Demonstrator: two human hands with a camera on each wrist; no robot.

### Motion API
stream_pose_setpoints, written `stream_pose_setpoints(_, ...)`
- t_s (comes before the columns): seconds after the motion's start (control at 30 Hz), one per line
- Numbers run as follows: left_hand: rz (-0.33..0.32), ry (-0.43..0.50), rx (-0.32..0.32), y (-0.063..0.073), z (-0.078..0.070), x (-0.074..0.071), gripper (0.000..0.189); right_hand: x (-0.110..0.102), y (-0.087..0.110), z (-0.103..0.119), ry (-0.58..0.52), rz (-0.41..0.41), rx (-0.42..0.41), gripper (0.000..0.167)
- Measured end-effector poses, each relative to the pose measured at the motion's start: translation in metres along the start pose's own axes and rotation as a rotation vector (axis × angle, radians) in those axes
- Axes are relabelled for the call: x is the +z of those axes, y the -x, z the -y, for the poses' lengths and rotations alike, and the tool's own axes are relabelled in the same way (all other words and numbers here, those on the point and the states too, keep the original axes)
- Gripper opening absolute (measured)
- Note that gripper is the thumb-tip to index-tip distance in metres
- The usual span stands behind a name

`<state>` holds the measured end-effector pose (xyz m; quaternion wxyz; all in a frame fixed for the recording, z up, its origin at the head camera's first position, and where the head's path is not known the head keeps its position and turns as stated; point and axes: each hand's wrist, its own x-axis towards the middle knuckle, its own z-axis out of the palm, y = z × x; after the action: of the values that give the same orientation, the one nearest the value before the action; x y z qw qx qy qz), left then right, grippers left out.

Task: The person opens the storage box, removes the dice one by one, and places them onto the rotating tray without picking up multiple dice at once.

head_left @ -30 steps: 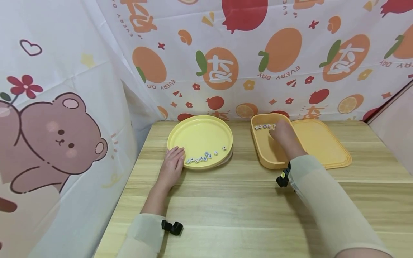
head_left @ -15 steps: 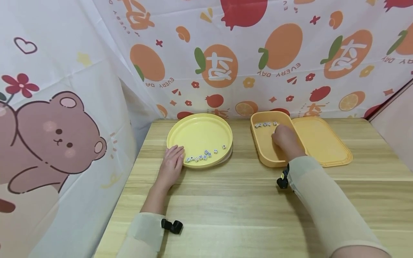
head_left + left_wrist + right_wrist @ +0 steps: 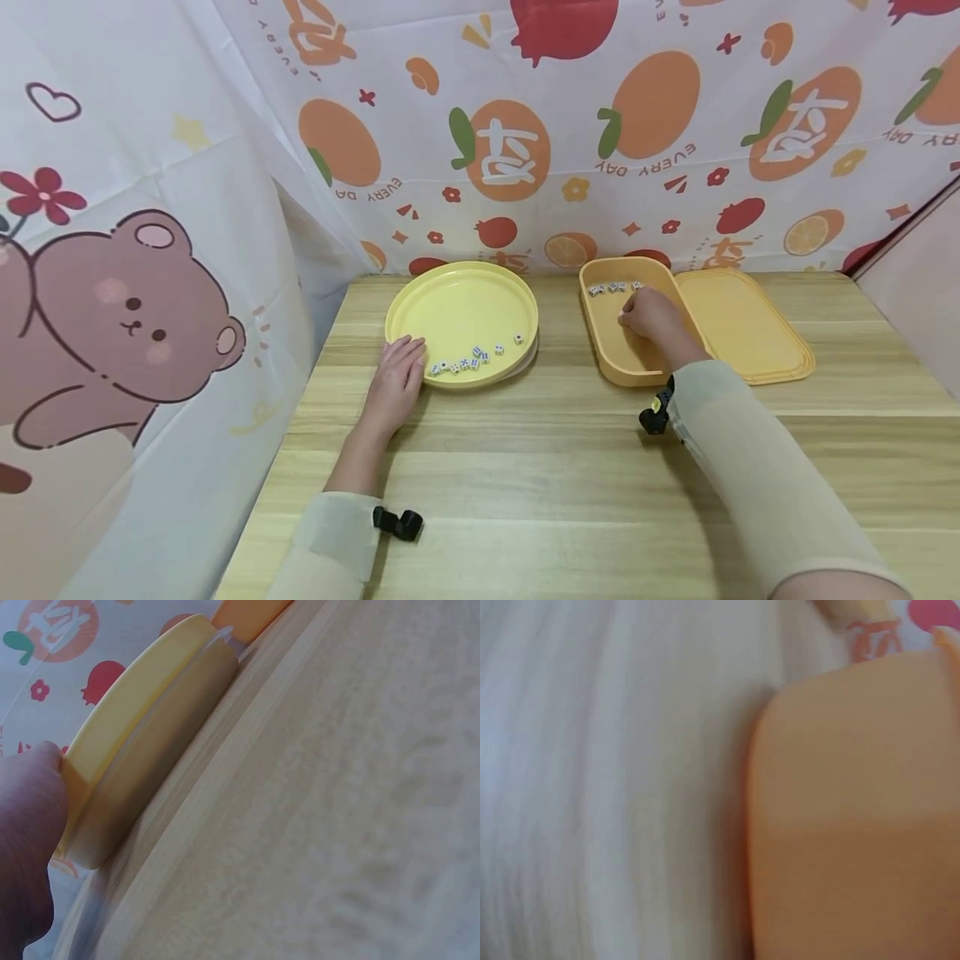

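My left hand (image 3: 397,379) rests at the left rim of a round yellow tray (image 3: 465,292), fingers laid over its edge. Several white dice (image 3: 474,363) with blue marks lie along the tray's near side. My right hand (image 3: 654,321) is inside a deep orange box (image 3: 618,354), its fingers curled and pinching a small white die (image 3: 621,314) that shows at the fingertips. Along the box's far wall, several dice (image 3: 613,287) stand in a row. The right wrist view has only the box's outer side (image 3: 855,787), with the hand out of sight.
An orange lid (image 3: 750,329) lies flat to the right of the box. Under the yellow tray shows another round rim, paler at the right. Everything stands toward the back of a wooden table (image 3: 517,475), before a fruit-print cloth (image 3: 577,117).
My right hand has shifted a little left within the box, fingertips now lower beside the row of dice. The left hand stays at the tray's rim; the head view moved slightly.
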<state>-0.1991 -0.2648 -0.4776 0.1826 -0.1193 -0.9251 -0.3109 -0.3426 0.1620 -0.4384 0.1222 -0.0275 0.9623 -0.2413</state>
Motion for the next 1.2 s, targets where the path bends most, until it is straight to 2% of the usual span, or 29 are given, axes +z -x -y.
stream_pose_setpoints(0.13,0.000,-0.001,-0.001,0.000,0.000,0.001,0.036,-0.001,-0.003,0.005,-0.079,0.011,-0.034,0.023)
stream_pose_setpoints(0.23,0.002,-0.007,0.002,-0.002,0.000,0.001,0.036,-0.004,-0.003,0.011,-0.129,-0.025,-0.072,0.023)
stream_pose_setpoints(0.4,0.009,-0.021,0.010,-0.006,-0.003,-0.003,0.036,-0.008,0.002,0.026,-0.230,-0.146,-0.161,0.025)
stream_pose_setpoints(0.57,0.017,-0.021,0.008,-0.010,-0.004,-0.007,0.036,-0.003,0.010,0.054,-0.330,-0.283,-0.275,0.023)
stream_pose_setpoints(0.67,0.020,-0.018,0.000,-0.010,-0.003,-0.007,0.036,0.007,0.015,0.074,-0.352,-0.316,-0.352,0.023)
stream_pose_setpoints(0.9,0.016,-0.011,-0.009,-0.006,-0.001,-0.005,0.037,0.046,0.028,0.120,-0.347,-0.300,-0.505,0.025)
stream_pose_setpoints(1.07,0.018,-0.009,-0.014,-0.002,-0.001,-0.003,0.037,0.081,0.034,0.138,-0.299,-0.299,-0.597,0.025)
stream_pose_setpoints(1.2,0.021,-0.009,-0.015,0.000,-0.001,-0.002,0.037,0.100,0.036,0.145,-0.270,-0.310,-0.641,0.025)
